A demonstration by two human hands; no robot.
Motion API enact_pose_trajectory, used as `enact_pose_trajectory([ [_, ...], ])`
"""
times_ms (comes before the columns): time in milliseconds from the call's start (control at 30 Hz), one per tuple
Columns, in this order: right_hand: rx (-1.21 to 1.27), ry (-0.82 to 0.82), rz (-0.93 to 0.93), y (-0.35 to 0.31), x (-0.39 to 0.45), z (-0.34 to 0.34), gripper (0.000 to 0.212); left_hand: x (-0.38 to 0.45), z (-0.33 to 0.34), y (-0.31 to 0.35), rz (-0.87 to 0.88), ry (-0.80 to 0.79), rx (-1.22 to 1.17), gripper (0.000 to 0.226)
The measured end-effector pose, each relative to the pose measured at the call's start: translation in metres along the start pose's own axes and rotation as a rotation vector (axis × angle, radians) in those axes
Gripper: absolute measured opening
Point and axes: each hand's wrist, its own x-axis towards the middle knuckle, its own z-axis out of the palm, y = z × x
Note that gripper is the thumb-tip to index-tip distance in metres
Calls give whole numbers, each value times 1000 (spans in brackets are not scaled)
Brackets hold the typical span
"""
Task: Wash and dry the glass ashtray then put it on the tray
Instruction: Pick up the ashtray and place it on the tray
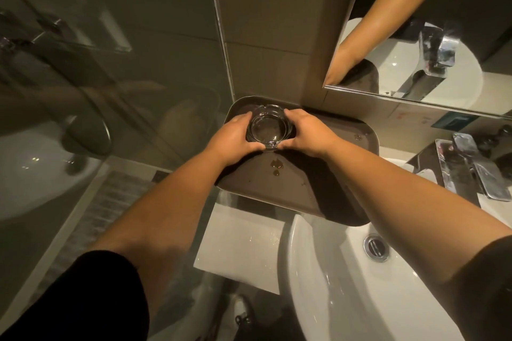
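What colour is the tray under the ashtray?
Dark brown, plain, with a few wet drops; the rounded rectangular tray shows best in the head view.

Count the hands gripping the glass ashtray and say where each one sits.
2. The left hand grips the left side of the glass ashtray; the right hand grips its right side. Both are over the far left corner of the brown tray.

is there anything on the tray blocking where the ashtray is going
Nothing visible does. Both hands, left hand and right hand, hold the glass ashtray over the far corner of the tray, which shows only a few droplets.
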Motion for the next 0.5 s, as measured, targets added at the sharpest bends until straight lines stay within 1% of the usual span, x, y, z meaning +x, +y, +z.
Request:
enact_pose_trajectory([
  [233,-15,-19,9,3,1,0,85,4,4,-1,16,-11,28,96],
  [500,-58,-40,32,5,3,1,93,6,5,-1,2,-18,66,97],
])
